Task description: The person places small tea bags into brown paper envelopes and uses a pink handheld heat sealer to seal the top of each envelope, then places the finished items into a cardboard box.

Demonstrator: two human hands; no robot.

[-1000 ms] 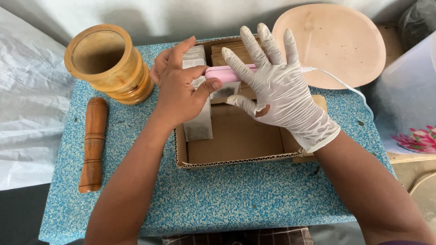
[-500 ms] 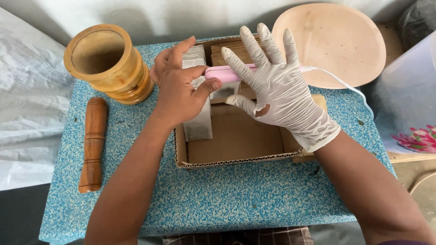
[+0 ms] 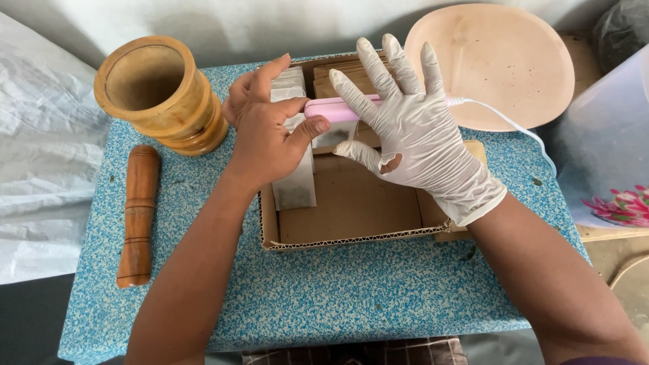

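A: What is each grip doing?

B: The left hand [image 3: 270, 128], bare, has its grip clamped on the near end of a pink bar-shaped sealer [image 3: 331, 108]: thumb under the tip, fingers curled over the top. The same hand presses against a white sachet [image 3: 292, 138] that stands upright beneath the sealer.

A: And the gloved one?

B: The right hand [image 3: 416, 138], in a white glove, lies flat over the sealer with its fingers spread apart and pointing away from the person. Its thumb tucks under the bar, so the palm presses down instead of closing around it.

A: Where does all that sit?

B: Over the cardboard box [image 3: 351, 209], at its far-left part. The sachet stands inside the box against its left wall. More brown packets [image 3: 338, 71] are stacked at the far end of the box, partly hidden by the hands.

A: Anything leading off the sealer?

B: A white cord [image 3: 503, 122] runs from it to the right of the box, across a round pinkish plate [image 3: 500, 61] that lies beyond the box's far-right corner.

A: And left of the box?

B: A wooden mortar [image 3: 159, 94] stands upright to the far left of the box, and a wooden pestle [image 3: 137, 216] lies flat just nearer than it. Everything rests on a blue speckled worktop [image 3: 351, 290].
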